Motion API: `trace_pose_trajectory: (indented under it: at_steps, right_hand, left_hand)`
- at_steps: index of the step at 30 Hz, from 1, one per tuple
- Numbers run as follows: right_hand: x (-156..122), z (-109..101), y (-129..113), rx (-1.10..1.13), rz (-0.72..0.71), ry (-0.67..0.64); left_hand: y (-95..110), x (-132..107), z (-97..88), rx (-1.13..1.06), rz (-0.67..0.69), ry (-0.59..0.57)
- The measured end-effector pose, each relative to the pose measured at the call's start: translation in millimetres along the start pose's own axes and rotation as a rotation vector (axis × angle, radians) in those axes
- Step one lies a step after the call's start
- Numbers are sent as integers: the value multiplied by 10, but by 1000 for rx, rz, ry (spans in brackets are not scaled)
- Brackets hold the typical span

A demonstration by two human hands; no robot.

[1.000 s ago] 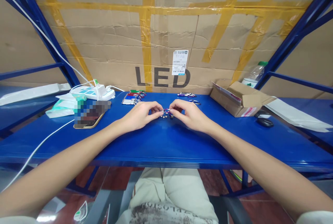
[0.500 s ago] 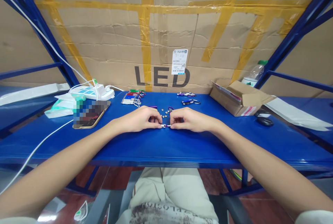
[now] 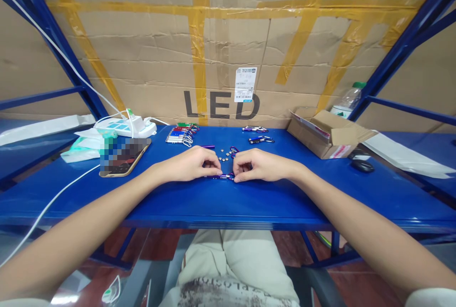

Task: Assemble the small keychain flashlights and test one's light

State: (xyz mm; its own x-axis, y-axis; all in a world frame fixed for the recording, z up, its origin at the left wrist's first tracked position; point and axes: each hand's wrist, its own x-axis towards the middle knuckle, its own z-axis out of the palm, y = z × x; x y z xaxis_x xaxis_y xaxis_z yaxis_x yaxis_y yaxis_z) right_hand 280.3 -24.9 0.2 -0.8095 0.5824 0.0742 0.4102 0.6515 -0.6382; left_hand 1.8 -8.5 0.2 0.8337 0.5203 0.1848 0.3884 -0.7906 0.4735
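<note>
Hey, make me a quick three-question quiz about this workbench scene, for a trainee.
1. True or false: the left hand and right hand both pinch one purple keychain light.
2. Which lies to the right of the hands? A phone; B open cardboard box; C power strip.
3. What small round things lie on the blue table just behind the fingers?
Key: 1 true; 2 B; 3 button cells.

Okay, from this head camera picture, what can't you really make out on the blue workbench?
Head view only:
Small purple metal keychain light: mostly covered by the left hand and right hand pinching it.
Tiny round silver button cells: too small to count.
Phone in a tan case: screen blurred out.
Clear plastic bottle with green cap: lower part behind the open cardboard box.
</note>
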Motion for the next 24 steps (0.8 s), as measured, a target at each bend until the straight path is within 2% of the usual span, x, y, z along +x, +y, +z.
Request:
trace_pose_trajectory:
  at_steps: [3,16,19,24]
  right_hand:
    - [18,39,-7,26,33,16]
    - [-9,22,-28,76,63,-71]
    - [8,49,-31,66,49,14]
    - [47,87,18,11,54,277]
  left_hand:
    - [-2,-3,2,-21,-6,-16]
    - [58,-3,-11,-95,-41,-69]
    - [70,-7,-17,-113,-60,-78]
    - [78,-12,-16,-116,-75,-87]
